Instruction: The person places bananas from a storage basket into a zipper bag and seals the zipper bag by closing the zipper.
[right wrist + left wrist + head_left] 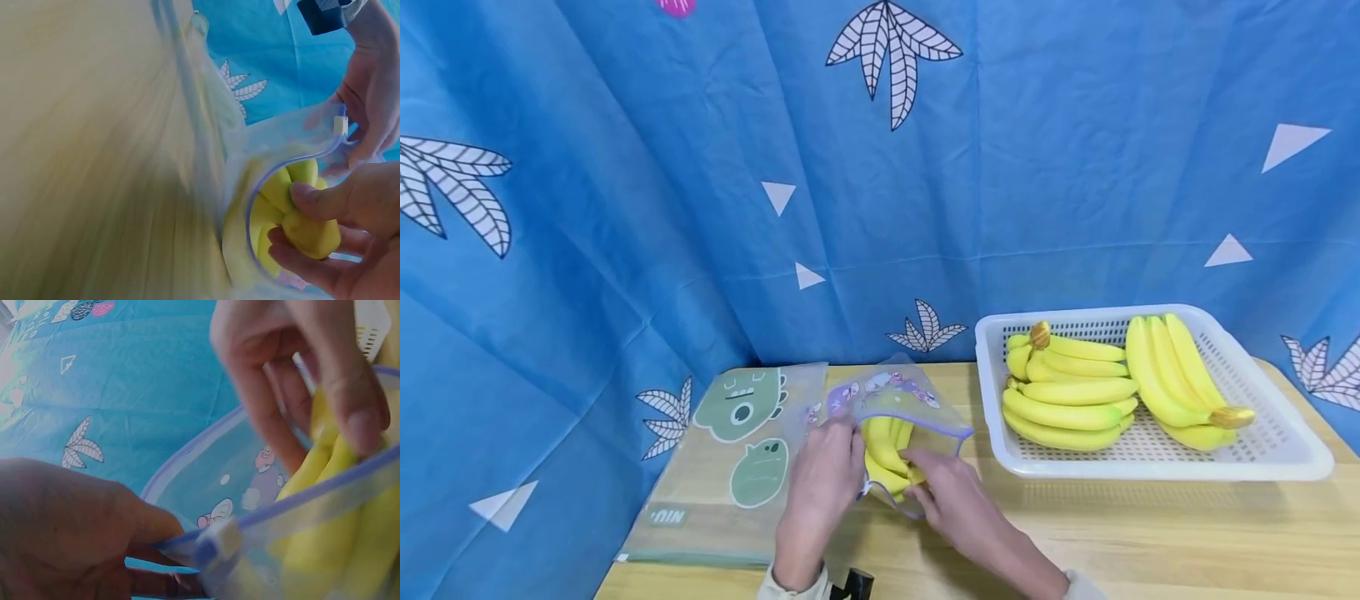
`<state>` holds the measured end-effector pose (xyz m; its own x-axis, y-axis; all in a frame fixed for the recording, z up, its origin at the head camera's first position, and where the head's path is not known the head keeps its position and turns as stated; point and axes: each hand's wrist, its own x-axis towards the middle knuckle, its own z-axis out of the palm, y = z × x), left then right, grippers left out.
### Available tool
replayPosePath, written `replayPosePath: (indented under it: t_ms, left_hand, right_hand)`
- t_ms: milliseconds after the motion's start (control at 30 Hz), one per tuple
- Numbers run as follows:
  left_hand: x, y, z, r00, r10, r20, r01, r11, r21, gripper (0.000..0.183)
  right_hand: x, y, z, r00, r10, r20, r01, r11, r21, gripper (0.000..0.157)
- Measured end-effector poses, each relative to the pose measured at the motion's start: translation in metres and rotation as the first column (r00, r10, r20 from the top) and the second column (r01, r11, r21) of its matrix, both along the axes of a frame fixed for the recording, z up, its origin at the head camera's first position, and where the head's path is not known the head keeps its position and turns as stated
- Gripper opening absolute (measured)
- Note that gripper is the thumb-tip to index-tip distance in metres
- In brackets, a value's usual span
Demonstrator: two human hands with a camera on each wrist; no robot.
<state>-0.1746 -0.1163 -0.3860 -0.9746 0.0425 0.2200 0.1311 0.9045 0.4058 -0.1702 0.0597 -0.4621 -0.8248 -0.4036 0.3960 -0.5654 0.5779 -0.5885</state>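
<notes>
A clear zip bag (883, 385) with a purple rim and cartoon prints lies with its mouth spread apart on the table. Inside it is a bunch of yellow bananas (883, 450). At the left end of the mouth, my left hand (823, 471) pinches the rim between thumb and fingers, close to the white slider (222, 539). My right hand (958, 504) reaches into the mouth and grips the bunch around its stem end (312, 236). Through the bag wall, the lower bananas (325, 556) show blurred.
Left of the hands, a larger clear zip bag (715, 492) with green dinosaur prints lies flat. A white basket (1157, 472) stands at the right, holding several banana bunches (1067, 408). Behind the wooden table (1120, 542) hangs a blue patterned cloth (880, 200).
</notes>
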Motion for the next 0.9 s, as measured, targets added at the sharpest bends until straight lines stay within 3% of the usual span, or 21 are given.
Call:
replayPosePath:
  t_ms: [133,233,367,500,700,900]
  left_hand:
    - [0.007,0.002,-0.012,0.999,0.019,-0.037,-0.02,1.0,-0.024,0.012]
    - [0.018,0.001,-0.027,0.999,0.038,-0.002,-0.038,0.999,-0.025,0.038]
    - [0.038,-0.005,-0.045,0.995,0.055,0.08,-0.056,0.998,-0.001,0.066]
    - [0.052,-0.013,-0.062,0.99,0.064,0.127,-0.076,0.992,0.098,0.069]
    - [0.053,-0.016,-0.079,0.995,0.06,0.079,-0.072,0.985,0.156,0.072]
    - [0.048,-0.008,-0.081,0.999,0.001,0.041,-0.006,0.993,0.12,0.078]
  right_hand:
    - [-0.005,-0.011,-0.004,0.997,-0.03,-0.066,0.028,0.999,-0.036,0.04]
    - [-0.008,-0.016,-0.008,0.996,-0.054,-0.077,0.047,0.995,-0.086,0.036]
    - [-0.012,-0.021,-0.013,0.998,-0.067,-0.003,0.066,0.987,-0.149,0.032]
    - [-0.013,-0.025,-0.018,0.994,-0.018,0.104,0.037,0.982,-0.187,0.03]
    - [-0.009,-0.032,-0.022,0.99,0.034,0.137,-0.003,0.976,-0.216,0.03]
    - [-0.004,-0.029,-0.025,0.988,-0.039,0.151,0.077,0.965,-0.249,0.004]
